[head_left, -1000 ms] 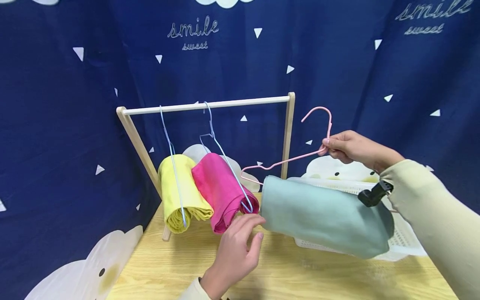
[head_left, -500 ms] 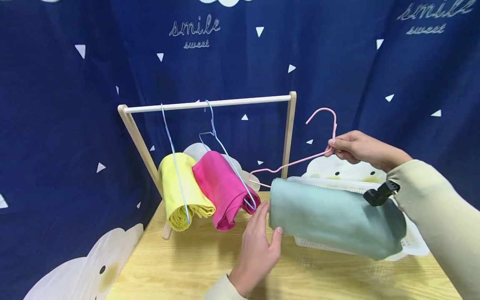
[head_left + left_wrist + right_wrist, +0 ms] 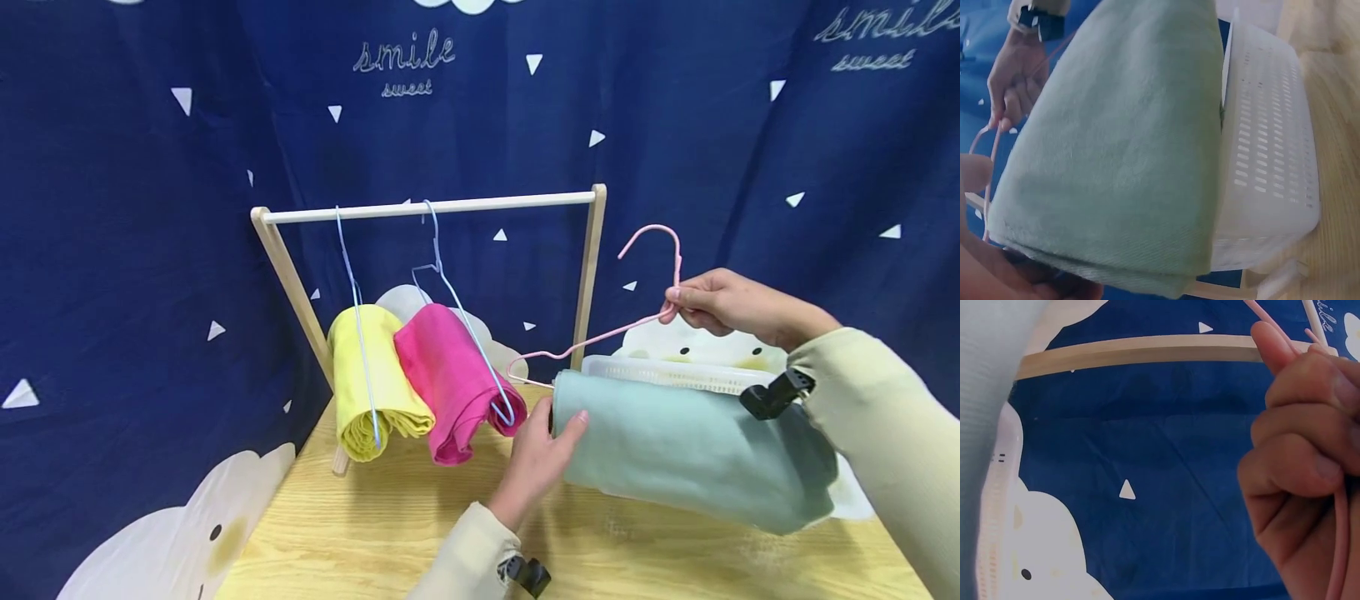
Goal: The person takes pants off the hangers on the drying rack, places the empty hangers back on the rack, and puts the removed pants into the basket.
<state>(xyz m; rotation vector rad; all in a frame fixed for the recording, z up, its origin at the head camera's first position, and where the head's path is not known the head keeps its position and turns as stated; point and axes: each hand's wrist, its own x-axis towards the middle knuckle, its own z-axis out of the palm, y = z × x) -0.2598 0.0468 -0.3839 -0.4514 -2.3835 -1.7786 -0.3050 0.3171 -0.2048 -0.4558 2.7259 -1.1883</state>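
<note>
A pink hanger (image 3: 600, 337) is held up by my right hand (image 3: 738, 304), whose fingers and thumb pinch it just below the hook. Over its lower bar hangs a folded pale green towel (image 3: 690, 450), slanting down to the right. My left hand (image 3: 538, 458) grips the towel's left end, thumb on the near side and fingers behind it. In the left wrist view, those fingers (image 3: 1047, 278) are partly hidden beneath the towel's edge. Curled fingers (image 3: 1300, 434) wrap the pink wire in the right wrist view.
A wooden rack (image 3: 600, 250) stands left of the towel. From its rail hang a yellow towel (image 3: 367, 367) and a magenta towel (image 3: 453, 375) on blue hangers. Behind the green towel, a white perforated basket (image 3: 675, 373) sits on the wooden table (image 3: 360, 533).
My left hand has moved right from beside the magenta towel and taken hold of the green towel's left end. The hanger and green towel have shifted slightly right and down.
</note>
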